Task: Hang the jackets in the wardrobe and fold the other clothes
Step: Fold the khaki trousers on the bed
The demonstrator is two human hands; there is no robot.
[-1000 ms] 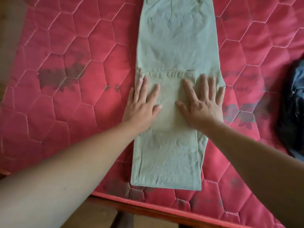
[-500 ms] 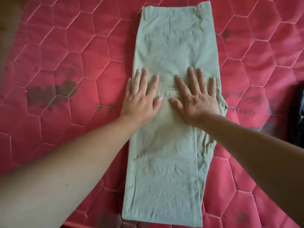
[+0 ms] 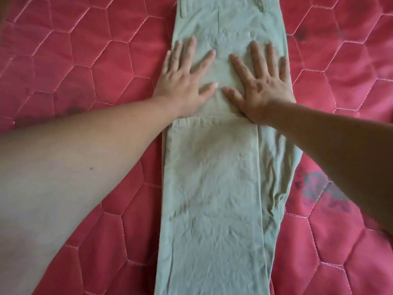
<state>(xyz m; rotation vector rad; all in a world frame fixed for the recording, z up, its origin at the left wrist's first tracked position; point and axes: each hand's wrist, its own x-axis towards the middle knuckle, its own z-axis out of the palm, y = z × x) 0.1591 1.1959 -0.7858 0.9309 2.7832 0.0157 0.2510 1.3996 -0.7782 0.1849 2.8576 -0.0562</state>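
Trousers (image 3: 212,188) (pale green, seemingly folded) lie under left hand (image 3: 182,81) and right hand (image 3: 265,86), fingers spread flat.

Red quilted mattress (image 3: 53,67) is filling nearly the whole view. Pale stitching (image 3: 91,68) is running across it in a hexagon pattern. Dark grey stain (image 3: 319,188) is showing at right, a smaller dark spot (image 3: 300,35) at upper right, and a faint blotch (image 3: 72,109) at left. Soft, even light is falling on the fabric. Upper-left corner is staying dim brown, too blurred to identify.
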